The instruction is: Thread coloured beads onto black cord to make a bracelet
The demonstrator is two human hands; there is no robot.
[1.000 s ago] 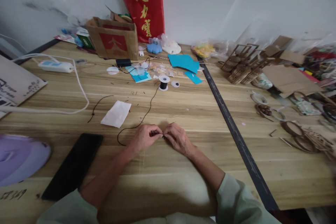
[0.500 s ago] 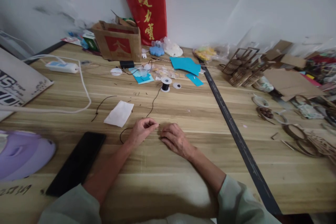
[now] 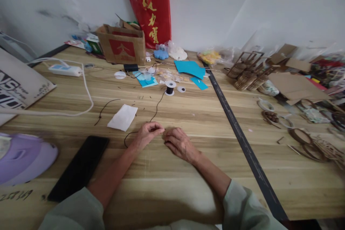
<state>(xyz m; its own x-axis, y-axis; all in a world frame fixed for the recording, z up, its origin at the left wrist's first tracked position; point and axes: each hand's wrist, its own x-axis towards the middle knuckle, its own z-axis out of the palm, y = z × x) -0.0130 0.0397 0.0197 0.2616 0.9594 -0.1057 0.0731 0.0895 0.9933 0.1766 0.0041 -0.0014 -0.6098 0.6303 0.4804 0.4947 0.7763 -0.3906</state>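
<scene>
A thin black cord [image 3: 157, 109] runs from a white spool [image 3: 170, 88] wound with black toward me and passes under my left hand [image 3: 148, 135]. My left thumb and forefinger are pinched together on the cord, and a small dark tip shows at the fingertips. The cord also makes a loop left of that wrist. Just to the right, my right hand [image 3: 180, 143] rests low over the tabletop with its fingers curled inward. What those fingers hold, if anything, is hidden. A small gap separates the two hands.
A white paper piece [image 3: 123, 117], a short cord [image 3: 104, 109] and a black phone [image 3: 78, 168] lie at left, near a purple appliance [image 3: 27, 158]. Behind are blue sheets [image 3: 190, 69] and a cardboard box [image 3: 121, 46]. Right of a dark strip [image 3: 242, 142] stand small woven baskets [image 3: 246, 73].
Both hands keep almost the same pose, with the left fingertips shifted very slightly to the right. The whole view has moved a little.
</scene>
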